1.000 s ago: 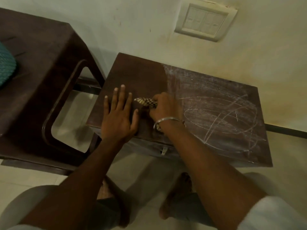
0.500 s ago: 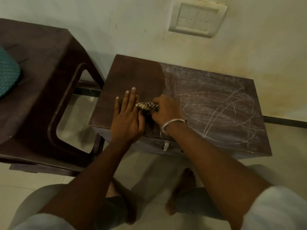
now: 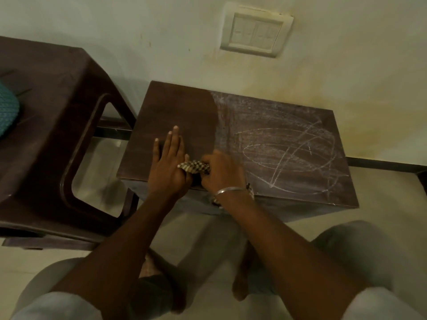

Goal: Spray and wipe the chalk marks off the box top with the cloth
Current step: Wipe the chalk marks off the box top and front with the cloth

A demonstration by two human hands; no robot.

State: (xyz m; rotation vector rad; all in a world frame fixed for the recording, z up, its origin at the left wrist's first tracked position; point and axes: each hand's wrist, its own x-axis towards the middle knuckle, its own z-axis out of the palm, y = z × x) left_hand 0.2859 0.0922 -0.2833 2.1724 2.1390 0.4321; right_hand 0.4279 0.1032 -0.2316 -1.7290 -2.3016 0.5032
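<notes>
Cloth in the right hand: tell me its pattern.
The cloth is checked, dark and pale squares; the head view shows it.

The cloth is checked in dark brown and cream. The box top is dark brown, its chalk marks white loops and scribbles. The cushion is teal

Box top: centre frame before us, backed against the wall.
Chalk marks: on its right half.
Cloth: near edge, between our left hand and right hand.
Stool: frame left.

Home room: wall switchboard, plastic stool.
</notes>
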